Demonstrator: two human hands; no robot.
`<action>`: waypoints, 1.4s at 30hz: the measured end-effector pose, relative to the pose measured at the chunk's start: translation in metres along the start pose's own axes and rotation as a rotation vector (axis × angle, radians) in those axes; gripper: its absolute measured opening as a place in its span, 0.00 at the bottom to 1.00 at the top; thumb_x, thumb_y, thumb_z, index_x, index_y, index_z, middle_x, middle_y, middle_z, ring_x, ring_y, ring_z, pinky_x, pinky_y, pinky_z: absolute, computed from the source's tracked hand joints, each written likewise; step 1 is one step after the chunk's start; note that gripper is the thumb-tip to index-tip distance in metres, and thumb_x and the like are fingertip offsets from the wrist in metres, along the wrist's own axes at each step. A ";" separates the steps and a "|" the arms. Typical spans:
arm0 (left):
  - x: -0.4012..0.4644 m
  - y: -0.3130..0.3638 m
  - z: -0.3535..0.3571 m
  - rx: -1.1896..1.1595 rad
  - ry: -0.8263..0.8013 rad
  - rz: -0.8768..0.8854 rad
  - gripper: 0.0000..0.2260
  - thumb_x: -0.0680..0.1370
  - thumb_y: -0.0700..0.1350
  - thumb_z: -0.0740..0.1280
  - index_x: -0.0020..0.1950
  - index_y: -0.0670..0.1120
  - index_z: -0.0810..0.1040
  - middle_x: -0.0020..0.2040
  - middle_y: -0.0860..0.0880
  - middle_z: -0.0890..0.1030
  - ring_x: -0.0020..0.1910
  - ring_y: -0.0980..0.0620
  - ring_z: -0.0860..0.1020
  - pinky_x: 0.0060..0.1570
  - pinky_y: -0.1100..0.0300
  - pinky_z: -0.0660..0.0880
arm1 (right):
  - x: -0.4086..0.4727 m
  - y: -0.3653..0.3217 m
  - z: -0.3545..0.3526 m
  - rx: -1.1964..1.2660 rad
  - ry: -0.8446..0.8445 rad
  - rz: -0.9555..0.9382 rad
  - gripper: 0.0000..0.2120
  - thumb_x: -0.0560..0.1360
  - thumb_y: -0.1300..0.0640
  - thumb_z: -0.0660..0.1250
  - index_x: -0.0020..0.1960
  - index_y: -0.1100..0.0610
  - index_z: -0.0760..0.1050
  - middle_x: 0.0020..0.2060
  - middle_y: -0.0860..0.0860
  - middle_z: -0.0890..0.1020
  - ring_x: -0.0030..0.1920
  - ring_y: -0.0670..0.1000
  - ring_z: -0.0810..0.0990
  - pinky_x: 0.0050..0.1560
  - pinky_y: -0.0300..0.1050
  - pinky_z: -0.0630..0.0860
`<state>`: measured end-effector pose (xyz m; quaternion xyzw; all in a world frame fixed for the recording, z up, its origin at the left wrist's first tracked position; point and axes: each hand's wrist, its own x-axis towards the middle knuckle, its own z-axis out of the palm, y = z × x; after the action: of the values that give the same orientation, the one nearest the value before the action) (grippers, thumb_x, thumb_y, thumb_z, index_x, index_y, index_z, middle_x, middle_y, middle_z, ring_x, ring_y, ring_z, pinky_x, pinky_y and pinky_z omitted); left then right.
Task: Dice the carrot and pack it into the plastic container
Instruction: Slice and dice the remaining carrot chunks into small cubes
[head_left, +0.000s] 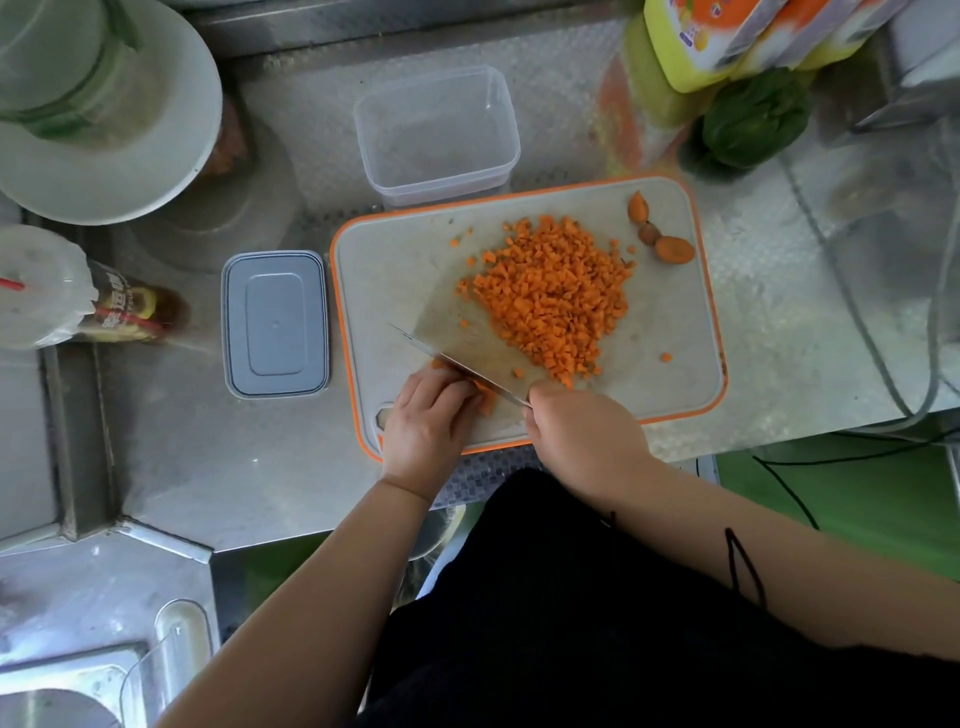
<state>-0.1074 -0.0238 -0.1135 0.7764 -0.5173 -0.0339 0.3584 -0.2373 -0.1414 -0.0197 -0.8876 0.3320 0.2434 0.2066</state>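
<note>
A heap of diced carrot (550, 296) lies on the orange-rimmed cutting board (395, 260). Three carrot end pieces (672, 249) sit at the board's far right corner. My right hand (576, 436) grips the handle of a cleaver (457, 343), whose blade stands edge-down beside the heap. My left hand (431, 415) holds down a few uncut carrot strips (485, 397) with curled fingers, right against the blade. The clear plastic container (436, 135) stands empty behind the board. Its grey lid (275, 325) lies left of the board.
A steel counter (208, 457) carries a pale round dish (104, 130) at far left, a drink cup and bottle (130, 306), yellow detergent bottles (691, 47) and a green vegetable (753, 124) at far right. Cables (857, 322) trail on the right. A sink (62, 691) lies near left.
</note>
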 end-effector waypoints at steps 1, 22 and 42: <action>-0.001 -0.001 0.001 -0.005 -0.003 -0.002 0.10 0.78 0.44 0.68 0.44 0.39 0.83 0.46 0.44 0.81 0.50 0.46 0.75 0.52 0.57 0.73 | 0.001 -0.001 0.000 -0.011 -0.010 0.010 0.05 0.79 0.61 0.59 0.54 0.59 0.69 0.31 0.50 0.68 0.37 0.58 0.72 0.28 0.44 0.58; -0.006 -0.010 0.000 0.018 -0.032 0.026 0.06 0.72 0.34 0.73 0.47 0.41 0.81 0.52 0.50 0.75 0.50 0.46 0.75 0.46 0.57 0.73 | 0.002 -0.005 0.002 0.104 0.033 -0.025 0.10 0.82 0.51 0.54 0.49 0.57 0.68 0.39 0.56 0.75 0.43 0.60 0.79 0.35 0.47 0.65; -0.005 -0.013 0.002 0.060 -0.029 0.031 0.04 0.75 0.38 0.68 0.47 0.43 0.81 0.51 0.49 0.78 0.50 0.47 0.74 0.47 0.58 0.74 | 0.023 -0.002 -0.008 0.231 -0.054 0.058 0.13 0.81 0.48 0.57 0.44 0.57 0.67 0.36 0.54 0.75 0.44 0.60 0.78 0.36 0.46 0.66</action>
<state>-0.1005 -0.0178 -0.1247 0.7782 -0.5351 -0.0242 0.3278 -0.2182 -0.1550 -0.0259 -0.8410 0.3775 0.2333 0.3094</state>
